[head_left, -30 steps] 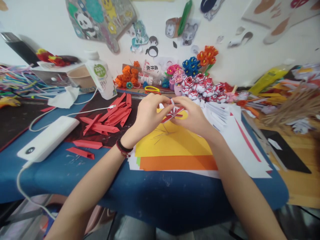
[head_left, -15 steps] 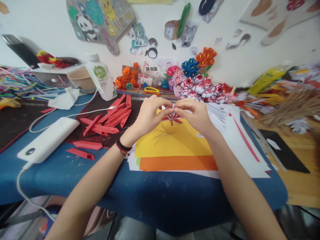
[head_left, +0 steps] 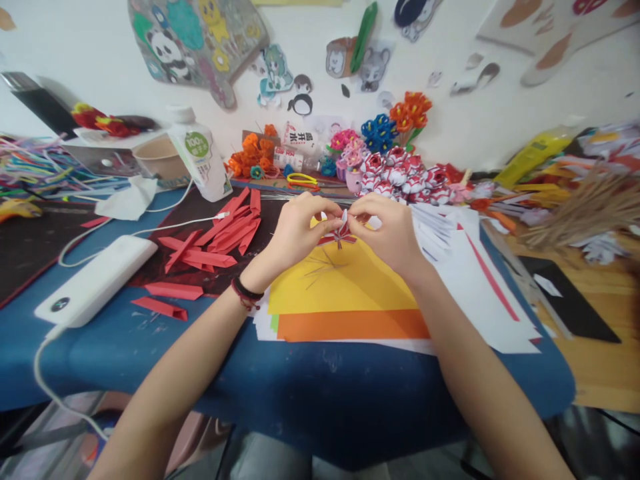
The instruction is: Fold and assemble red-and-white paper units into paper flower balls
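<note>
A small red-and-white folded paper piece is held up over the yellow sheet. My left hand pinches it from the left between thumb and fingers. From the right, my right hand grips the same piece, its thumb and fingertips close to the left ones. The fingertips hide part of the folds. Thin wire-like strands lie on the yellow sheet below. Red folded paper strips are piled on the dark mat to the left.
A white power bank with a cable lies at the left, near a white bottle. Red-and-white paper flowers stand behind my hands. White sheets and a black tablet-like object are at the right.
The fingertips have shifted slightly on the paper piece, and a white tip now stands up between them. Both hands still hold it in nearly the same place.
</note>
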`<action>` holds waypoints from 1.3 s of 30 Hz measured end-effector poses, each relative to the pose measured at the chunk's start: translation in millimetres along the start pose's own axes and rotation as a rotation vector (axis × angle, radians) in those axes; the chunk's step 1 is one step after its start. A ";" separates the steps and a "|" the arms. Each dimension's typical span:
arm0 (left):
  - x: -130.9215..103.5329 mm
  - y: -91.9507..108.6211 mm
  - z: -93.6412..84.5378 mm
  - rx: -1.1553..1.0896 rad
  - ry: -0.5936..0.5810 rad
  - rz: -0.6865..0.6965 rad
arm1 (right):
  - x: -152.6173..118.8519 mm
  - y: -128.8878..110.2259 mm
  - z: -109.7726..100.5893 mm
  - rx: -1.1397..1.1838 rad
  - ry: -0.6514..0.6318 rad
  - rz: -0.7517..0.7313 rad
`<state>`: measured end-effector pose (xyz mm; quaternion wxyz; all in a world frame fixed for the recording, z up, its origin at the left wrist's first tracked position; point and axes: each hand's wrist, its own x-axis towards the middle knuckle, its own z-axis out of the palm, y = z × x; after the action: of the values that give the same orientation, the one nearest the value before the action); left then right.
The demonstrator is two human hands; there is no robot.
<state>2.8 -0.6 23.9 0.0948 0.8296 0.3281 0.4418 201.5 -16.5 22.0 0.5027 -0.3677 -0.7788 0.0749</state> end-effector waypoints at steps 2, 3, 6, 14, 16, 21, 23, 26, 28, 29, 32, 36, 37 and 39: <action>0.0 -1.1 -1.0 -0.022 0.003 0.012 | 0.3 -2.1 0.1 -0.018 0.022 -0.018; 0.2 -1.7 -1.7 -0.033 0.008 0.018 | 0.6 -2.9 -0.1 -0.028 0.033 -0.031; 0.8 -1.7 -3.8 -0.047 0.026 0.040 | 1.0 -3.7 -0.5 -0.065 0.063 -0.074; -5.1 11.1 7.1 0.456 0.018 0.089 | -7.3 8.8 10.3 -0.218 0.093 -0.241; -7.6 10.9 9.8 0.541 0.038 0.121 | -8.4 11.7 10.7 -0.238 0.076 -0.275; -8.9 2.9 8.1 0.538 -0.013 0.186 | -5.8 13.7 1.0 -0.194 -0.070 -0.235; -7.7 -0.2 5.1 0.504 -0.056 0.179 | -4.9 13.2 -2.8 -0.156 -0.126 -0.207; -5.8 -2.1 1.0 0.465 -0.110 0.207 | -4.7 12.1 -5.4 -0.121 -0.182 -0.180; -4.9 -1.6 -0.8 0.459 -0.128 0.241 | -5.0 11.2 -5.7 -0.115 -0.216 -0.167; -4.5 -1.0 -1.6 0.462 -0.137 0.253 | -5.2 10.9 -5.6 -0.113 -0.230 -0.162; -2.9 2.0 -4.0 0.468 -0.187 0.282 | -5.4 10.4 -5.2 -0.101 -0.255 -0.157; -0.9 6.3 -7.2 0.478 -0.269 0.316 | -5.4 10.7 -4.7 -0.082 -0.281 -0.178; -0.7 7.0 -7.5 0.480 -0.283 0.321 | -5.3 10.8 -4.7 -0.080 -0.288 -0.183; -0.9 7.5 -6.8 0.481 -0.295 0.323 | -5.3 11.1 -4.6 -0.074 -0.299 -0.179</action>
<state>0.5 -7.8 30.7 -0.1287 0.9246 0.2700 0.2359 212.1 -13.1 15.0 0.3720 -0.2997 -0.8768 0.0551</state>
